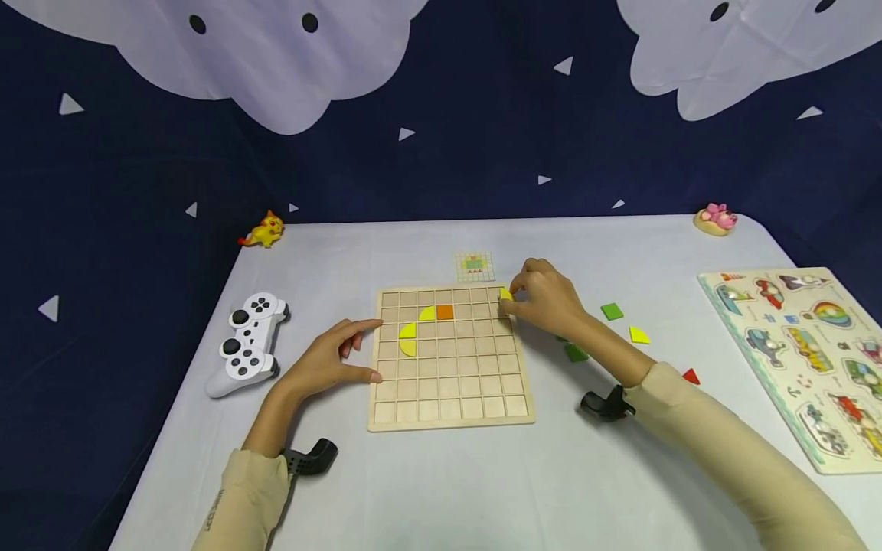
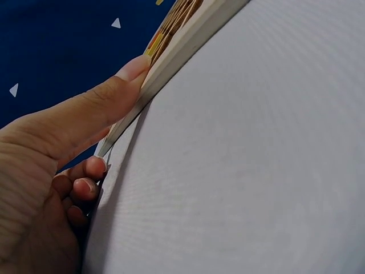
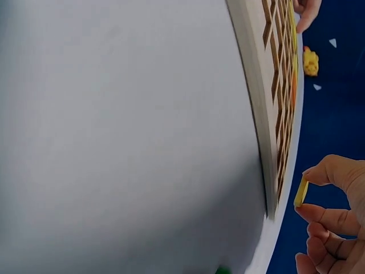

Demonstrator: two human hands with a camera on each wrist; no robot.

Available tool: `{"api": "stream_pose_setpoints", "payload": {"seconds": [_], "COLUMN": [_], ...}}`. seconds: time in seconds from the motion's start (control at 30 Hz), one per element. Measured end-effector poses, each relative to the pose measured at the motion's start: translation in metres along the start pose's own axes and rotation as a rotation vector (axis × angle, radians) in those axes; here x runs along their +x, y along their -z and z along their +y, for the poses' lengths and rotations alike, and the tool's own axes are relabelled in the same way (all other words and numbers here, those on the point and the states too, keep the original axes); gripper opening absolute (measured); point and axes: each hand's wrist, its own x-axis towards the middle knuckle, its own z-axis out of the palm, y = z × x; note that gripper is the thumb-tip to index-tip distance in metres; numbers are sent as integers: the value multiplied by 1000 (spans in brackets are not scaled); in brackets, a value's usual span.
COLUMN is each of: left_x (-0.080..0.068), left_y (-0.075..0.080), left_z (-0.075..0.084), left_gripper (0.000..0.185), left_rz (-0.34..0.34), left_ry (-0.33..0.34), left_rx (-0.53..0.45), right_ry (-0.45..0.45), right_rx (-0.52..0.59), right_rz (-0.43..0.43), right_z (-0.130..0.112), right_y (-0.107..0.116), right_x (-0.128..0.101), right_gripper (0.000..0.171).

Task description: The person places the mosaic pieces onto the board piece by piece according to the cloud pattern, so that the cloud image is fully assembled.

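Pale grey cloth covers the table [image 1: 441, 490], with a dark blue backdrop of white triangles and cloud shapes behind it. At the far right corner of the wooden grid board [image 1: 451, 398], the yellow piece [image 3: 300, 192] sits pinched between thumb and forefinger of the right hand [image 1: 547, 302]; it is small, flat and thin, bright yellow, and seen edge-on from the right wrist it hovers just beside the board's rim, not yet seated in a cell. My worry is that the piece is so thin and held only by its edges that it could tip or slip from the fingertips, or catch on a cell wall and land crooked; a push against the rim might also shove the board along the smooth cloth. The left hand [image 1: 331, 360] guards against that: its thumb [image 2: 114, 97] presses the board's left edge, fingers curled loosely beside it, gripping nothing. Two yellow curved pieces [image 1: 413, 337] and an orange square [image 1: 445, 311] already lie in cells. A small pattern card [image 1: 475, 265] rests beyond the board, loose green, yellow and red pieces [image 1: 611, 311] lie to the right, a white game controller [image 1: 248, 344] to the left, and a picture puzzle [image 1: 806, 352] at the far right
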Motion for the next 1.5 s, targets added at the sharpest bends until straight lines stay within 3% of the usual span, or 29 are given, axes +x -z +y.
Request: {"api": "stream_pose_setpoints", "payload": {"seconds": [0.33, 0.53, 0.87, 1.0, 1.27, 1.5], "left_x": [0, -1, 0, 0, 2, 2], "left_y": [1, 1, 2, 2, 2, 1], "left_z": [0, -1, -1, 0, 1, 0], "left_gripper": [83, 84, 84, 84, 84, 82], "left_rz": [-4, -4, -10, -8, -8, -4], "left_ry": [-9, 2, -3, -2, -15, -9], "left_rx": [-8, -15, -18, -11, 6, 2], "right_ry": [46, 105, 164, 132, -14, -25], "right_rx": [6, 15, -17, 3, 148, 157], "right_rz": [-32, -55, -28, -35, -56, -81], "right_z": [-27, -39, -49, -51, -52, -52], "right_y": [-15, -23, -33, -36, -39, -39], "right_x": [8, 10, 13, 14, 16, 18], "right_gripper": [31, 20, 20, 21, 18, 17]}}
